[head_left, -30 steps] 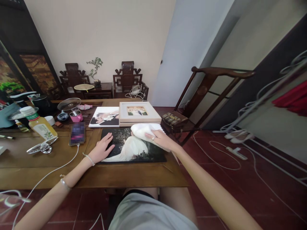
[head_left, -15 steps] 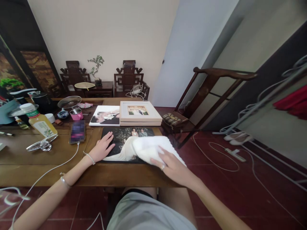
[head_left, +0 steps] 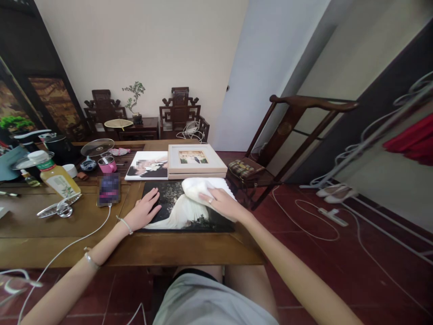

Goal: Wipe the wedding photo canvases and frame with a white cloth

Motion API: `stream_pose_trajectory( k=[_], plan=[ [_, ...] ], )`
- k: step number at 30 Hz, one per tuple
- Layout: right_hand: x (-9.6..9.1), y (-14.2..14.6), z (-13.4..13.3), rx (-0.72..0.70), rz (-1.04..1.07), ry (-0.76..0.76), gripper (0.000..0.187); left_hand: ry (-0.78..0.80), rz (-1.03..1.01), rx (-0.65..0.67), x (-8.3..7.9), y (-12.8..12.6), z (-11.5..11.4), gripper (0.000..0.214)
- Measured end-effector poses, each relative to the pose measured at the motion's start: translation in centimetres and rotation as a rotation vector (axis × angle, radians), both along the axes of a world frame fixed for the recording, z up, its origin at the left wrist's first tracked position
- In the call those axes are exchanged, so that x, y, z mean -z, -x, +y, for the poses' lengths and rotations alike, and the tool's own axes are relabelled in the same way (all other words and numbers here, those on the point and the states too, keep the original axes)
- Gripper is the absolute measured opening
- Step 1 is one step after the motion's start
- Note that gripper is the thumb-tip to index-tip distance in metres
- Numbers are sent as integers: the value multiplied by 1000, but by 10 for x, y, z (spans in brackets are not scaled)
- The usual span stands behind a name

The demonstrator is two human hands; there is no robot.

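A large dark photo print [head_left: 176, 212] of a figure in a white dress lies flat on the wooden table [head_left: 142, 250] in front of me. My left hand [head_left: 144, 211] rests open with fingers spread on the print's left edge. My right hand [head_left: 219, 203] presses a folded white cloth [head_left: 199, 186] onto the print's upper right part, fingers laid over the cloth.
Behind the print lie a framed photo [head_left: 195, 159] and another print [head_left: 149, 165]. To the left are a phone [head_left: 108, 189] on a white cable, a pink mug [head_left: 107, 164], a juice bottle [head_left: 57, 177] and a kettle. A wooden chair [head_left: 287, 135] stands right of the table.
My right hand with the cloth swept down to the print's lower right edge, then back up to its upper right part. The left hand has stayed put.
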State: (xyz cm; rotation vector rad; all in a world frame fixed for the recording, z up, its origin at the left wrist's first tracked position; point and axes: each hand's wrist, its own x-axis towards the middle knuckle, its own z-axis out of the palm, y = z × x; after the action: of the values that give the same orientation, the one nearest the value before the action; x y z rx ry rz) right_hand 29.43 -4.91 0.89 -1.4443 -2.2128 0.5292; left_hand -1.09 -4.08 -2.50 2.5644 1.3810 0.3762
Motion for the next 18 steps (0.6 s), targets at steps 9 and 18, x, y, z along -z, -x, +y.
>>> stream_pose_trajectory(
  k=[9, 18],
  plan=[
    [0, 9, 2, 11, -11, -53, 36, -10, -71, -53, 4, -2, -2, 53],
    [-5, 10, -101, -151, -111, -17, 36, -29, -64, -49, 7, -3, -1, 51]
  ],
)
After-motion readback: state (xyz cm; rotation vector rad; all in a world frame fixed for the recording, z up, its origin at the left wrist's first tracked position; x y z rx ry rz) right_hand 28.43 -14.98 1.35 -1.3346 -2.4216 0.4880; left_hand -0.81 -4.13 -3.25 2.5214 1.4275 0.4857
